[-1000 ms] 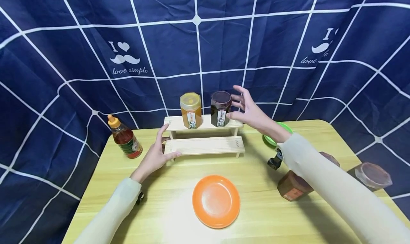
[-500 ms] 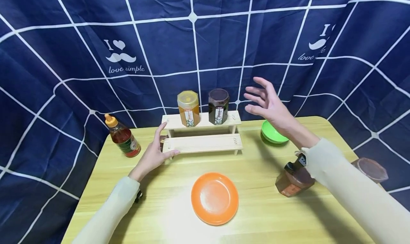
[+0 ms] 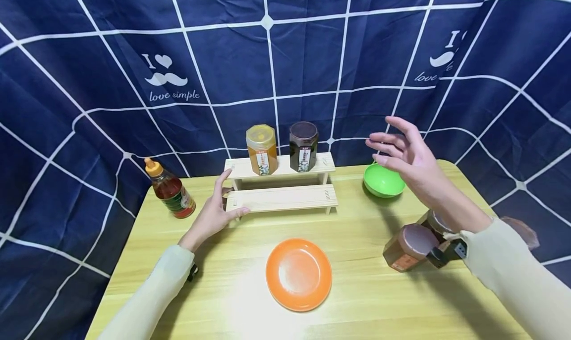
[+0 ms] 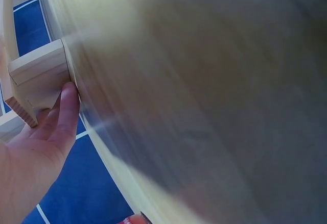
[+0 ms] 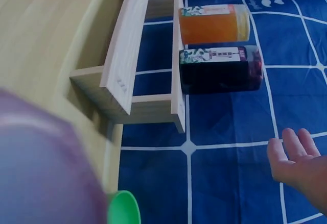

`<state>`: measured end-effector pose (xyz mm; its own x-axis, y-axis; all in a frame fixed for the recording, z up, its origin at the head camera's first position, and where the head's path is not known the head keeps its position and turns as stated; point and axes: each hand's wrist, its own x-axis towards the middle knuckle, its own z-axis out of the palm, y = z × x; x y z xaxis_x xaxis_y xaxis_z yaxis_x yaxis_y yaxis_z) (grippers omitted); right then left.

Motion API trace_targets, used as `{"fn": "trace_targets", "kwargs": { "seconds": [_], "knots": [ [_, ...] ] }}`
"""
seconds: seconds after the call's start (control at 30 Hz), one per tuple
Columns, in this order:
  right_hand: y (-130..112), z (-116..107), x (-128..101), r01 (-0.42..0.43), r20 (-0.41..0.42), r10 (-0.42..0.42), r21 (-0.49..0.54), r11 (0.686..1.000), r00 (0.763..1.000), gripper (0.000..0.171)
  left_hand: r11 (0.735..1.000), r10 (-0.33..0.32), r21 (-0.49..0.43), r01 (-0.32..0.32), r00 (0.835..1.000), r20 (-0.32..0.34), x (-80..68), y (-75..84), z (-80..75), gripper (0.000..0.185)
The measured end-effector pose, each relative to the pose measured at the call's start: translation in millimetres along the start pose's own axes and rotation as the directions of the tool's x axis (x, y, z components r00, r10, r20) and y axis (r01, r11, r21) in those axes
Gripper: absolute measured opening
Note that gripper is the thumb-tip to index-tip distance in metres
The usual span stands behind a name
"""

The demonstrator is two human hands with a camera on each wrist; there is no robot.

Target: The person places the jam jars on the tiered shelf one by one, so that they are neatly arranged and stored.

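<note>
A two-step wooden shelf (image 3: 281, 198) stands at the back of the table. On its upper step stand a yellow honey jar (image 3: 261, 149) and a dark jar (image 3: 303, 145). My left hand (image 3: 213, 213) rests against the shelf's left end, fingers straight up its side and thumb along the lower step's front edge. In the left wrist view the thumb (image 4: 61, 117) touches the wooden end block (image 4: 38, 76). My right hand (image 3: 403, 154) hovers empty above the green bowl (image 3: 383, 180), fingers spread. The right wrist view shows the shelf (image 5: 125, 55), both jars (image 5: 219, 69) and that hand (image 5: 299, 165) apart from them.
An orange plate (image 3: 298, 274) lies at the table's middle front. A red-brown bottle with an orange cap (image 3: 169, 190) stands at the left. Two brown lidded jars (image 3: 409, 247) stand under my right forearm, and another jar (image 3: 522, 231) at the right edge. A blue checked cloth hangs behind.
My right hand has pulled away from the dark jar, moving right to above the green bowl, still empty. The left hand has stayed at the shelf's end.
</note>
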<state>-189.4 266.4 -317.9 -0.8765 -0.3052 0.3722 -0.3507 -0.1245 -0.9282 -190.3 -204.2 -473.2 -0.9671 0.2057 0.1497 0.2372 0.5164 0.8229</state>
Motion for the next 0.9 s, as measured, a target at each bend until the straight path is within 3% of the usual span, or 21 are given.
{"fn": "trace_targets", "kwargs": {
  "seconds": [0.33, 0.73, 0.9],
  "knots": [
    [2, -20, -48, 0.100, -0.003, -0.100, 0.056, 0.993, 0.995, 0.075, 1.000, -0.006, 0.009, 0.006, 1.000, -0.001, 0.5, 1.3, -1.1, 0.122],
    [15, -38, -107, 0.097, 0.000, -0.097, -0.096, 0.991, 0.995, 0.078, 1.000, -0.014, 0.001, 0.014, 1.000, -0.004, 1.5, -1.2, 0.0, 0.121],
    [25, -42, -133, 0.127, -0.001, -0.128, -0.104, 0.986, 0.992, 0.081, 1.000, -0.010, 0.006, 0.010, 1.000, -0.003, 1.2, -1.5, -0.7, 0.122]
  ]
}}
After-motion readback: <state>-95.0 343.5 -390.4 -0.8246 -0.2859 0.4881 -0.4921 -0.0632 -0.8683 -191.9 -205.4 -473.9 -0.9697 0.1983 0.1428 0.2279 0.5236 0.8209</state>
